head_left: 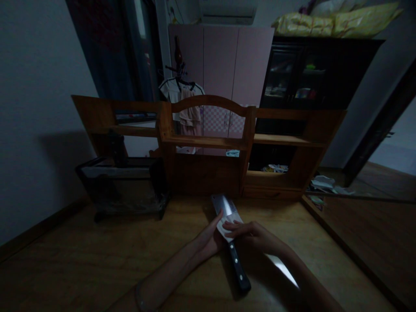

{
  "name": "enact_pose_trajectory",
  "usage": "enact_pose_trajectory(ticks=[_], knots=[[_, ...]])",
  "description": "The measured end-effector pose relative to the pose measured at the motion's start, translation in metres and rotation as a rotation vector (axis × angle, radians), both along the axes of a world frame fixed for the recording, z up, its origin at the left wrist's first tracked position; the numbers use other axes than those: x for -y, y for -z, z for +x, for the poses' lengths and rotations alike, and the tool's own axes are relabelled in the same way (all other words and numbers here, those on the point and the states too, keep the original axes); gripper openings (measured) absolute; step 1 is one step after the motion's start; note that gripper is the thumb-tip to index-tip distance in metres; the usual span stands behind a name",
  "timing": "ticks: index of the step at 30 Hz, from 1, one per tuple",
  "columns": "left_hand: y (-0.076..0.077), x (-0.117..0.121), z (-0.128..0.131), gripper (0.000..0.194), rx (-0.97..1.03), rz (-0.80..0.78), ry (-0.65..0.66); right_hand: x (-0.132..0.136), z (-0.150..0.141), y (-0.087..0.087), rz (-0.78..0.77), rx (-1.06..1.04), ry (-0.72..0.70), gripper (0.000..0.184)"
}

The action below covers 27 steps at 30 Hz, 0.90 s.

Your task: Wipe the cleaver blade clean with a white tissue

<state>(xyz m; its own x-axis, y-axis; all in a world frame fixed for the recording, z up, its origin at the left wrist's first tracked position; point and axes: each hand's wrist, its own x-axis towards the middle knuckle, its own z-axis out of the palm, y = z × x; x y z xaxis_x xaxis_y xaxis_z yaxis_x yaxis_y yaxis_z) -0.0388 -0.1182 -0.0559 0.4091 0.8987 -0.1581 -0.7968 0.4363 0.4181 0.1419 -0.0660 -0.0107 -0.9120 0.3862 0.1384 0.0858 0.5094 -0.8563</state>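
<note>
A cleaver (pixel 225 209) with a broad steel blade and a black riveted handle (pixel 239 271) lies on the wooden table (pixel 97 260), its blade pointing away from me. My left hand (pixel 211 236) rests along the left edge of the blade, fingers stretched out. My right hand (pixel 251 236) reaches in from the right, and its fingertips lie flat on the near part of the blade. Neither hand grips the handle.
A wooden shelf unit (pixel 208 141) stands across the back of the table. A dark rack (pixel 121 184) sits at the back left. Papers (pixel 323 184) lie at the right edge. Behind are a pink wardrobe (pixel 224 65), hanging clothes and a dark cabinet (pixel 308 73).
</note>
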Motion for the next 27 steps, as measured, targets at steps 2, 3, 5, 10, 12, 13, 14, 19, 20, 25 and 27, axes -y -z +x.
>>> enact_pose_trajectory(ticks=[2, 3, 5, 10, 12, 13, 14, 19, 20, 25, 27], knots=[[-0.002, 0.0, 0.001, 0.056, -0.005, 0.008, -0.017, -0.003, 0.003, 0.002, -0.033, -0.011, 0.02, 0.028], [-0.003, 0.001, 0.001, 0.056, -0.007, 0.023, -0.024, -0.004, 0.005, 0.003, -0.044, -0.018, 0.04, 0.028], [-0.004, 0.002, 0.001, 0.057, -0.006, 0.053, -0.019, -0.005, 0.008, 0.005, -0.049, -0.022, 0.083, 0.027], [-0.01, 0.005, 0.001, 0.06, -0.014, 0.084, -0.003, -0.006, 0.016, 0.001, 0.024, 0.01, 0.163, 0.026], [-0.012, 0.006, 0.001, 0.061, -0.027, 0.102, 0.001, -0.006, 0.018, -0.003, 0.071, 0.045, 0.194, 0.026], [-0.013, 0.006, 0.001, 0.061, -0.036, 0.114, 0.0, -0.006, 0.02, -0.004, 0.099, 0.072, 0.208, 0.026], [-0.013, 0.007, 0.001, 0.061, -0.047, 0.124, -0.002, -0.007, 0.021, -0.004, 0.127, 0.099, 0.222, 0.026], [-0.01, 0.005, -0.001, 0.056, -0.125, 0.115, 0.006, -0.019, 0.031, 0.002, 0.32, 0.202, 0.397, 0.023], [-0.009, 0.005, -0.002, 0.055, -0.144, 0.103, -0.003, -0.022, 0.033, 0.003, 0.378, 0.2, 0.472, 0.024], [-0.006, 0.004, -0.001, 0.054, -0.172, 0.09, -0.042, -0.023, 0.029, 0.001, 0.42, -0.051, 0.676, 0.04], [-0.004, 0.003, 0.0, 0.056, -0.135, 0.101, -0.047, -0.013, 0.019, 0.001, 0.319, -0.151, 0.591, 0.037]])
